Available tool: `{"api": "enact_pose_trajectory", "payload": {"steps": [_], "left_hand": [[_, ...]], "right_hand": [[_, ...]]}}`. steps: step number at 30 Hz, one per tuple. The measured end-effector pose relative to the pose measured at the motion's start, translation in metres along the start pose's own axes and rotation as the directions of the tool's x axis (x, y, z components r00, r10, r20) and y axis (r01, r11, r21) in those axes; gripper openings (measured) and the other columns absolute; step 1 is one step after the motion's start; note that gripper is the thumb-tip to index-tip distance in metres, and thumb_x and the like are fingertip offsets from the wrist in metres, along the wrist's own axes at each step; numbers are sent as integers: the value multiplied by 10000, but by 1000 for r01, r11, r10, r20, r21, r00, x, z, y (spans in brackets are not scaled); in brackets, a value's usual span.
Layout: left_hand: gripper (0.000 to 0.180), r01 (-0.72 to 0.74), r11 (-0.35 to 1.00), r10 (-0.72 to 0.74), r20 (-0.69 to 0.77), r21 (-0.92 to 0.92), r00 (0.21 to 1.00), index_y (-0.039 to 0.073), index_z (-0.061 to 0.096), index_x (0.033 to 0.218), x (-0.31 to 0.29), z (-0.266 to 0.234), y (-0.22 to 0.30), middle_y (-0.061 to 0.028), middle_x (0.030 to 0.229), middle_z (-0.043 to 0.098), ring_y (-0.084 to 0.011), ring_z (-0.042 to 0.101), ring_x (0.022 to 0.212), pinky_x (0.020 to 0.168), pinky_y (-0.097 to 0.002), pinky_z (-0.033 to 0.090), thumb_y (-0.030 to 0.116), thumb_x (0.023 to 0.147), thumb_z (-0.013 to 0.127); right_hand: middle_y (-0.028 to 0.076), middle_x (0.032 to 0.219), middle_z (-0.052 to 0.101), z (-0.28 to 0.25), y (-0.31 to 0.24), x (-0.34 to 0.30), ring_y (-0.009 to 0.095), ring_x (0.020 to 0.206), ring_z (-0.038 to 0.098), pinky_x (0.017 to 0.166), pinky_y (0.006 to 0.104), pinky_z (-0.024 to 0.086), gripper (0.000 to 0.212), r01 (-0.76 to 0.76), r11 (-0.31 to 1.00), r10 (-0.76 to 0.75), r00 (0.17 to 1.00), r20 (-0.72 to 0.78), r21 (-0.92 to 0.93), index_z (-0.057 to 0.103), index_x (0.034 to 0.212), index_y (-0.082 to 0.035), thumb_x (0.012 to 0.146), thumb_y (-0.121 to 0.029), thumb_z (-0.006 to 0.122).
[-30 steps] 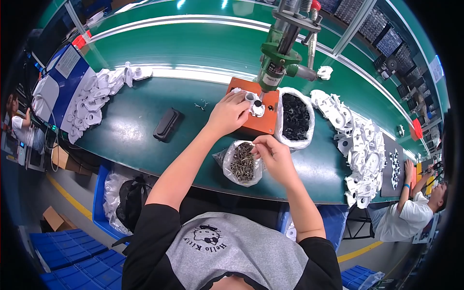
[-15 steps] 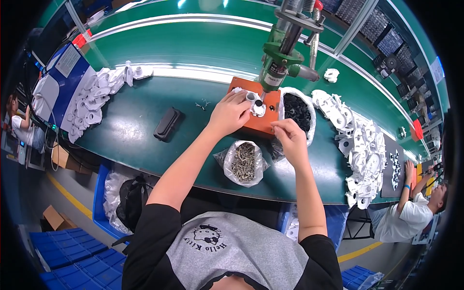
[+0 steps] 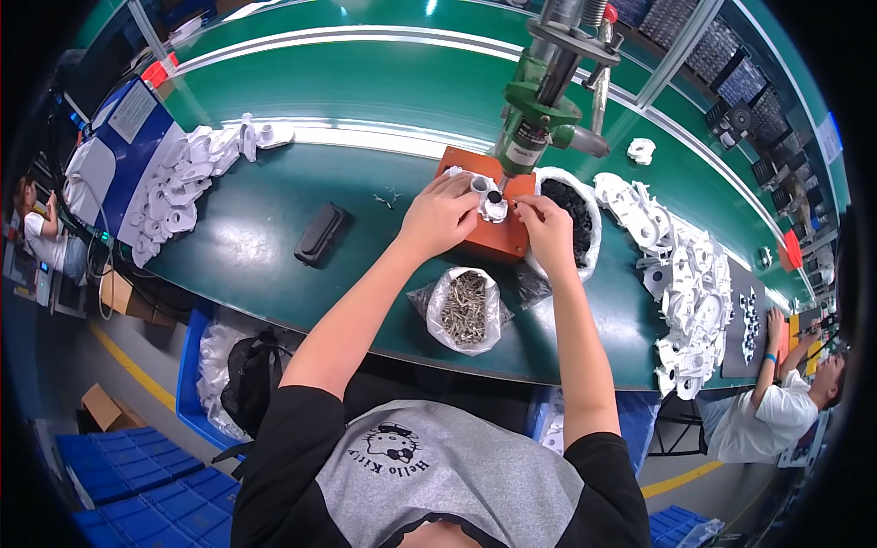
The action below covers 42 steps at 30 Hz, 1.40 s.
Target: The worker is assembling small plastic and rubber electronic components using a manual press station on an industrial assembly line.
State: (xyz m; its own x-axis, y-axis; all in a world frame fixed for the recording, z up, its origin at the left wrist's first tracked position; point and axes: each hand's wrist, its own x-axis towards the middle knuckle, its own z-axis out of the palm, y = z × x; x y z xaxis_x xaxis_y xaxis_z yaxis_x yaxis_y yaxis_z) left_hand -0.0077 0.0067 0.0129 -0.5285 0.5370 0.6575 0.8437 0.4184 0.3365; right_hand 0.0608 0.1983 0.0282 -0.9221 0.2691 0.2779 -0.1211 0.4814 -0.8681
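Here my left hand (image 3: 440,216) clamps the white plastic part (image 3: 494,213); right hand (image 3: 551,236) grip unclear. Slackening could tilt it

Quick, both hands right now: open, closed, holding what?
Left hand: closed on a white part at the orange block.
Right hand: closed in a pinch; anything held is too small to tell.

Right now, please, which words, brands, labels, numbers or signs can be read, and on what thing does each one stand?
Grey-and-black shirt: dark curved lettering under a cartoon figure, readable, but I do not copy it out.
Green press: pale label, too small to read.
Blue-and-white machine: white sheet with print, too small to read.
Elsewhere I can make out no text.
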Motion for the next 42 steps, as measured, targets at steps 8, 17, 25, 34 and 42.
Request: {"api": "enact_pose_trajectory", "payload": {"steps": [8, 17, 25, 34, 42], "left_hand": [[134, -9, 1000, 9, -9, -8, 1000, 64, 623, 872, 0, -1, 0, -145, 1125, 607, -306, 578, 1066, 990, -418, 429, 145, 766, 609], [116, -16, 1000, 16, -23, 3, 1000, 61, 613, 853, 1, -1, 1, -142, 1120, 608, -306, 582, 1057, 989, -418, 430, 138, 768, 602], [120, -4, 1000, 4, -16, 3, 1000, 62, 610, 859, 1, -2, 1, -132, 1118, 609, -301, 584, 1050, 993, -419, 429, 138, 767, 601], [127, 3, 1000, -3, -18, -3, 1000, 60, 613, 867, 0, -3, 2, -120, 1110, 612, -294, 582, 1057, 997, -420, 427, 128, 759, 609], [136, -2, 1000, 2, -11, 9, 1000, 60, 617, 874, 0, 0, 1, -128, 1119, 610, -297, 581, 1062, 1001, -419, 422, 143, 766, 605]], "right_hand": [[126, 820, 687, 5, 2, 15, 151, 751, 665, 704, 265, 511, 165, -82, 994, 85, 996, -35, 74, 637, 928, 51, 813, -66, 619], [103, 788, 683, 16, 1, 17, 150, 711, 654, 680, 278, 501, 138, -11, 1000, 12, 996, -89, 14, 655, 897, 20, 801, -73, 622], [90, 723, 665, 28, -4, 19, 156, 655, 640, 645, 291, 498, 122, -34, 999, 31, 988, -153, -20, 658, 849, 10, 779, -89, 641], [117, 723, 658, 29, -7, 18, 193, 649, 647, 636, 302, 495, 144, 18, 997, -27, 991, -133, -69, 651, 829, 17, 775, -116, 653], [99, 696, 656, 29, -4, 15, 138, 624, 612, 627, 275, 475, 174, 51, 995, -63, 987, -147, -86, 649, 851, 30, 790, -131, 676]]}}
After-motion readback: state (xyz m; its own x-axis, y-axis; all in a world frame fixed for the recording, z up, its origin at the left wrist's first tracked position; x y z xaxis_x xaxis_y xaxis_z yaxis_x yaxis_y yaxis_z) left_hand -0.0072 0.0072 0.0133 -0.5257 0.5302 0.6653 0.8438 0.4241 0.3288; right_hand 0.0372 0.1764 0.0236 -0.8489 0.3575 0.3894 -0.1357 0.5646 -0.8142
